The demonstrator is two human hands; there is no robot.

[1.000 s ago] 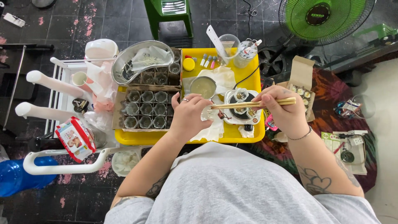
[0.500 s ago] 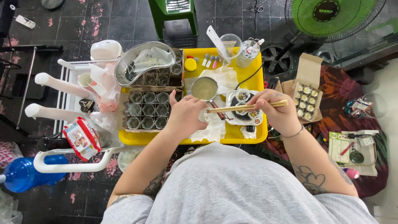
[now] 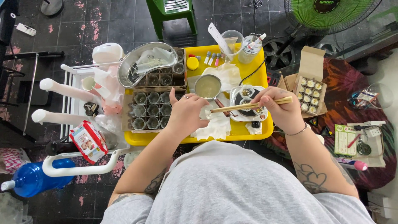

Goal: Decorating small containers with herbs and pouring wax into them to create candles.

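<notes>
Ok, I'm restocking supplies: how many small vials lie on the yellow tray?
3. The small vials lie side by side at the yellow tray's far edge, between the yellow lid and the clear cup: left, middle, right. Others may be hidden.

Pale wooden chopsticks [image 3: 248,105], a pair lying close together and nearly level, pinched at the thick end in the right hand [image 3: 282,110], thin tips reaching left to a small clear cup. Small clear cup [image 3: 206,112], whitish and partly hidden, cradled in the curled fingers of the left hand [image 3: 186,113], over a crumpled white paper towel [image 3: 213,128]. Both held above the near middle of a yellow tray [image 3: 248,132], just in front of a small round metal pot [image 3: 207,86] of cloudy pale liquid.
</notes>
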